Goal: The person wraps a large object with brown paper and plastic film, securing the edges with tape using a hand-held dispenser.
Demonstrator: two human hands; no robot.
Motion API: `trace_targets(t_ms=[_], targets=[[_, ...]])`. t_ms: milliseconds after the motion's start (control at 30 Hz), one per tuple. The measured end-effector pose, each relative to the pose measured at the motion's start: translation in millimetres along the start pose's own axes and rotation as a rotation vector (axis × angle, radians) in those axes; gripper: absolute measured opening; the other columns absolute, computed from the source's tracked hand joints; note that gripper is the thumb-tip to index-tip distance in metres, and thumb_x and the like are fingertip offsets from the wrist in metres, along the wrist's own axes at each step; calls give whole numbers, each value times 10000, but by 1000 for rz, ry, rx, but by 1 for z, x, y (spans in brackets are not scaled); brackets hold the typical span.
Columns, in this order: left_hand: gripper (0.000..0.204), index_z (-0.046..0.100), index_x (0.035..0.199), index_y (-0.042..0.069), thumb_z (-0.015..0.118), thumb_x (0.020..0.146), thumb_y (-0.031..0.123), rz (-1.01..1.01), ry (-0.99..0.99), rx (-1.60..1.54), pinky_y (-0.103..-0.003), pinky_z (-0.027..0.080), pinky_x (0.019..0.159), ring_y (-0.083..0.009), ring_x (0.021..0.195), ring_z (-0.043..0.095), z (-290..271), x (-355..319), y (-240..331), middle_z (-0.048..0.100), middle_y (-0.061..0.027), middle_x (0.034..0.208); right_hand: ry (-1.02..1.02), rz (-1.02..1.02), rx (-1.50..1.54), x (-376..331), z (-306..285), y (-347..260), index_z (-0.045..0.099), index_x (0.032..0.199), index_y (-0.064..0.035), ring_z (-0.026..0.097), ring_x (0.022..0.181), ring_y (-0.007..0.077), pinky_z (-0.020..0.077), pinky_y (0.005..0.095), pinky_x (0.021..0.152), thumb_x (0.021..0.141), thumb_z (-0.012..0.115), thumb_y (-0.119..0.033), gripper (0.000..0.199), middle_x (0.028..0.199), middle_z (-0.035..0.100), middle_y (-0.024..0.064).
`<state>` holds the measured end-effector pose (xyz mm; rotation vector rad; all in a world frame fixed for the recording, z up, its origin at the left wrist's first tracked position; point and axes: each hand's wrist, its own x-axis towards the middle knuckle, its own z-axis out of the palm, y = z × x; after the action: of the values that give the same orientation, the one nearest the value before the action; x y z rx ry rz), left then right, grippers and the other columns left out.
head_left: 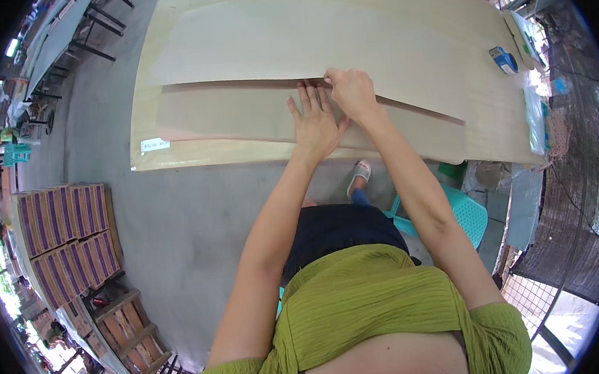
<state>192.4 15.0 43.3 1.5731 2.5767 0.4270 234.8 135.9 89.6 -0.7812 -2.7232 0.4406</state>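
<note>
A large pale sheet of paper or card (pixel 250 46) lies across the table (pixel 143 114), its near edge lifted a little and casting a dark shadow line. My right hand (pixel 354 96) pinches that edge near the middle, fingers curled over it. Under it, a second beige sheet (pixel 223 109) shows as a long strip toward me. My left hand (pixel 318 127) rests flat on this strip, fingers spread, fingertips at the shadowed gap below the upper sheet. Whether the two sheets are one folded piece cannot be told.
On the table's right side lies a blue and white object (pixel 504 61), perhaps a tape dispenser. A white label (pixel 155 145) sits at the near left corner. A turquoise stool (pixel 467 214) stands by my right side. Stacked cartons (pixel 65 218) rise at the left, above a wooden pallet (pixel 126 328).
</note>
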Motion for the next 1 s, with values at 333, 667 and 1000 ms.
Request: trace_targets(t_ms=[333, 667, 1000], targets=[[569, 627, 1315, 114, 347, 1019, 512, -157, 27, 199, -754, 109, 1097, -358, 1438, 334, -23, 11, -175, 500, -149, 1474, -186, -132, -144, -20, 31, 8, 566, 1294, 22, 529, 1280, 369, 490, 485, 995, 871, 663, -325, 555, 1389, 525, 257], [1387, 158, 1582, 61, 934, 511, 482, 119, -155, 157, -597, 174, 1192, -446, 1504, 128, -106, -22, -133, 131, -252, 1629, -516, -126, -180, -32, -3, -2, 258, 1481, 149, 207, 1473, 486, 240, 545, 1195, 638, 828, -568, 1245, 1561, 192, 375], [1412, 105, 1581, 62, 969, 478, 236, 151, -443, 366, -577, 343, 1141, -462, 1462, 252, -81, 23, -128, 120, -211, 1639, -447, -212, -200, -19, 23, -59, 247, 1518, 88, 143, 1496, 477, 183, 581, 1196, 709, 763, -452, 1101, 1622, 144, 276]])
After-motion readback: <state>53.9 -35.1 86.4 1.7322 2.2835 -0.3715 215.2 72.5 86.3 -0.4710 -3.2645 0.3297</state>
